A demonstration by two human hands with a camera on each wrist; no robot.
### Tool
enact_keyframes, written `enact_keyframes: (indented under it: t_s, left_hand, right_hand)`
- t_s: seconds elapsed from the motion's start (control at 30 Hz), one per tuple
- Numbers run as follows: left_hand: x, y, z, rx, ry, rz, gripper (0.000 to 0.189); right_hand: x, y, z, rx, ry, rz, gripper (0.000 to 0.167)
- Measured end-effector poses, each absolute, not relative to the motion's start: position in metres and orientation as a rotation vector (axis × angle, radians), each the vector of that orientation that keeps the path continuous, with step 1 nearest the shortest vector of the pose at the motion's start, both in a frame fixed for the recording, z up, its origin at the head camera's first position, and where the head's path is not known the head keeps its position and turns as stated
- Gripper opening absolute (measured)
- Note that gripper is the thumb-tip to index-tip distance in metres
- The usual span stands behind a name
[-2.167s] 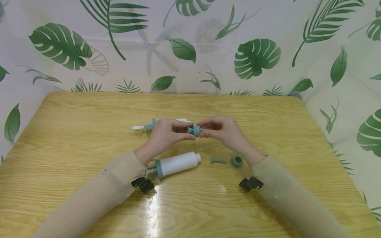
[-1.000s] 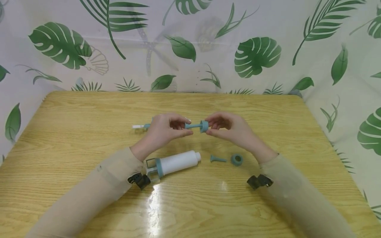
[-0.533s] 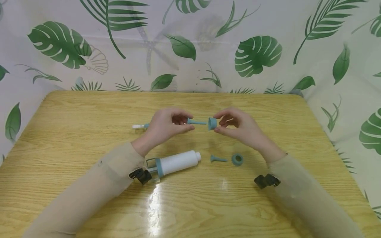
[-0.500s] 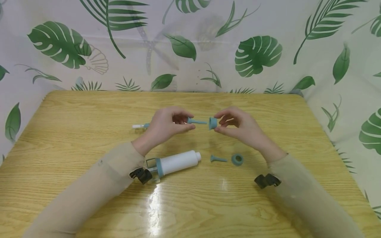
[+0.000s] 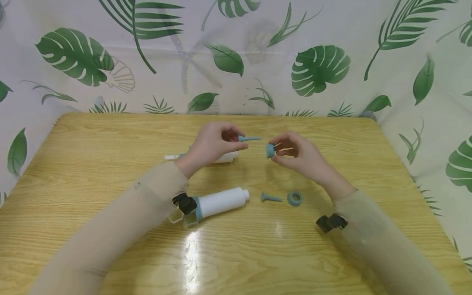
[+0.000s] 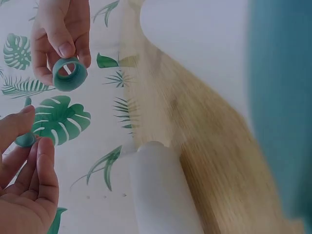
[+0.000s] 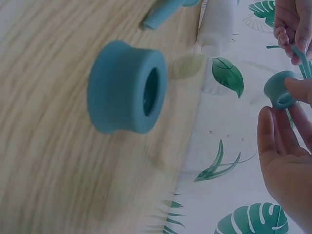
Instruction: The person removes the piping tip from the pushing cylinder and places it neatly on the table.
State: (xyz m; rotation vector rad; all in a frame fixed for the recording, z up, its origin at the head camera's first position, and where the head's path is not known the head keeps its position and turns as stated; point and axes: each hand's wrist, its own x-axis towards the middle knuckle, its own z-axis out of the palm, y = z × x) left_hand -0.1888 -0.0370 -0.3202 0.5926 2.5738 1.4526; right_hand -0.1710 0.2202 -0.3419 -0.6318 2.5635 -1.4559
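Note:
My left hand (image 5: 213,143) pinches the flared base of a thin teal nozzle (image 5: 252,138), its narrow tip pointing right. Facing it, my right hand (image 5: 303,155) holds a teal screw collar (image 5: 270,151) between thumb and fingers. Nozzle and collar are apart, both above the table. In the left wrist view the collar (image 6: 70,84) shows a hollow ring with threads inside. Most of the nozzle's base is covered by the left fingers. On the table nearer to me lie a second nozzle (image 5: 272,198) and a second collar (image 5: 289,199).
A white syringe-like barrel (image 5: 223,201) with a teal end and handle lies beneath my left forearm. Another white barrel (image 5: 227,157) lies behind the left hand, partly hidden. The wooden table (image 5: 332,135) meets a leaf-patterned cloth (image 5: 258,98) at the back.
The nozzle, inside the collar earlier, has come out of it. The left hand has risen away from me with the nozzle; the right hand has shifted right with the collar.

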Motion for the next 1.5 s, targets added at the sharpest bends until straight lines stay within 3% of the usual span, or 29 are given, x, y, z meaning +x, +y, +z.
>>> enact_keyframes:
  t_s: [0.43,0.8,1.5]
  left_hand:
    - [-0.219,-0.024,-0.314,0.667,2.58,1.376,0.027]
    - [-0.239,-0.007,-0.332,0.664,2.606,1.201,0.027]
    - [-0.248,0.017,-0.357,0.763,2.646,0.83,0.019]
  right_hand:
    - [-0.177,0.223,-0.346,-0.553,2.585,-1.375,0.033]
    - [-0.184,0.232,-0.352,-0.478,2.587,-1.356,0.034]
    - [-0.198,0.248,-0.368,-0.351,2.688,-1.1,0.036]
